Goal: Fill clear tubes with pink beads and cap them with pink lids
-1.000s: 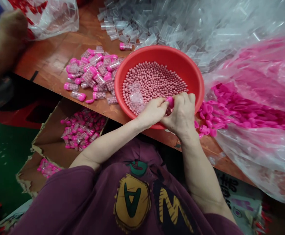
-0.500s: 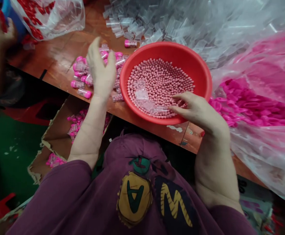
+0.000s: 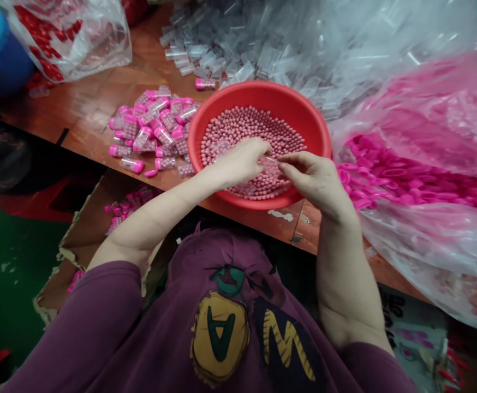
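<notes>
Left hand and right hand have closed in over the red basin of pink beads
Right grip pinches a clear plastic piece; left grip can't be told — purple top lettered "A", "W"

a plum-purple long-sleeved top is worn, with the forearms left uncovered by its sleeves; the left hand and right hand are bare. on the chest, a round yellow patch bearing a green letter is printed beside a dark navy panel carrying a yellow letter. a small green emblem is shown above.
</notes>
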